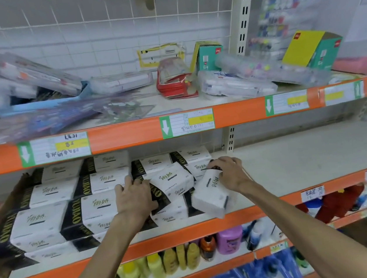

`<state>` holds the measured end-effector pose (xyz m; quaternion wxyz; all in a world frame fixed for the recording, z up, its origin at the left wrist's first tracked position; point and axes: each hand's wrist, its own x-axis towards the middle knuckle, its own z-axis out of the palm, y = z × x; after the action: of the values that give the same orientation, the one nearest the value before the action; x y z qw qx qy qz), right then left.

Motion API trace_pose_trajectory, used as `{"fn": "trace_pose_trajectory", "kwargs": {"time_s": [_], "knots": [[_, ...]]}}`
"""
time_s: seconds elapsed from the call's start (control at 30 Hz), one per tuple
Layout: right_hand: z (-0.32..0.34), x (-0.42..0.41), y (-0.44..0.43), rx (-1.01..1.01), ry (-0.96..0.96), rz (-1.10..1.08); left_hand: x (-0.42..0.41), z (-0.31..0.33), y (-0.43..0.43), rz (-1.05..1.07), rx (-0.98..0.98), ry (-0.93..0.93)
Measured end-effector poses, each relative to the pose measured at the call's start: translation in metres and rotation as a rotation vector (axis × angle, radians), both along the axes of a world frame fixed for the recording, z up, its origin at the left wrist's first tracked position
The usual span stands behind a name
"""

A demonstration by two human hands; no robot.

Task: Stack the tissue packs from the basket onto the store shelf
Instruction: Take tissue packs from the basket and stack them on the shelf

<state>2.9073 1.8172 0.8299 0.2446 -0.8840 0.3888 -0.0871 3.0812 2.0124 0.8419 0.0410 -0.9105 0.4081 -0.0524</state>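
Several black-and-white tissue packs (50,220) lie stacked in rows on the left half of the middle shelf (295,162). My left hand (132,197) rests on a tilted pack (171,183) in the middle of the stack, fingers curled over its black end. My right hand (229,172) grips another tissue pack (211,195) that stands tilted at the stack's right edge, near the shelf front. The basket is out of view.
The upper shelf (131,133) carries stationery boxes, pencil cases and a red pouch (176,80). Its orange rail hangs just above my hands. Bottles (169,261) fill the shelf below. A cardboard flap (7,204) borders the stack's left side. Bare shelf lies right of the stack.
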Motion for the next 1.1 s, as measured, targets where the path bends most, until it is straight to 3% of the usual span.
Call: {"fn": "trace_pose_trajectory", "kwargs": {"time_s": [0.07, 0.17, 0.23, 0.5, 0.7, 0.83, 0.93, 1.0, 1.1], "knots": [[0.004, 0.001, -0.002, -0.026, -0.019, 0.045, 0.006, 0.003, -0.002, 0.004, 0.001, 0.009], [0.001, 0.000, 0.007, -0.036, -0.049, -0.106, 0.009, 0.005, -0.005, 0.011, 0.027, 0.012], [-0.004, -0.005, 0.019, -0.003, 0.059, -0.158, 0.012, 0.004, -0.007, 0.008, 0.034, 0.020], [0.001, 0.001, 0.008, -0.017, 0.354, 0.144, 0.029, 0.000, -0.009, -0.002, 0.004, 0.096], [-0.002, 0.004, -0.016, -0.111, 0.273, 0.196, 0.028, -0.007, -0.011, -0.013, -0.026, 0.022], [-0.013, 0.014, -0.020, -0.038, 0.171, 0.356, 0.033, -0.011, -0.014, 0.007, -0.060, 0.081], [-0.007, 0.023, -0.012, -0.117, 0.152, 0.432, 0.035, -0.009, -0.018, -0.001, -0.073, 0.076], [-0.001, 0.017, -0.008, -0.236, 0.130, 0.403, 0.033, -0.009, -0.016, -0.012, -0.113, 0.068], [-0.007, -0.007, -0.006, -0.239, -0.051, 0.111, 0.030, -0.019, -0.004, -0.057, -0.180, 0.015]]}}
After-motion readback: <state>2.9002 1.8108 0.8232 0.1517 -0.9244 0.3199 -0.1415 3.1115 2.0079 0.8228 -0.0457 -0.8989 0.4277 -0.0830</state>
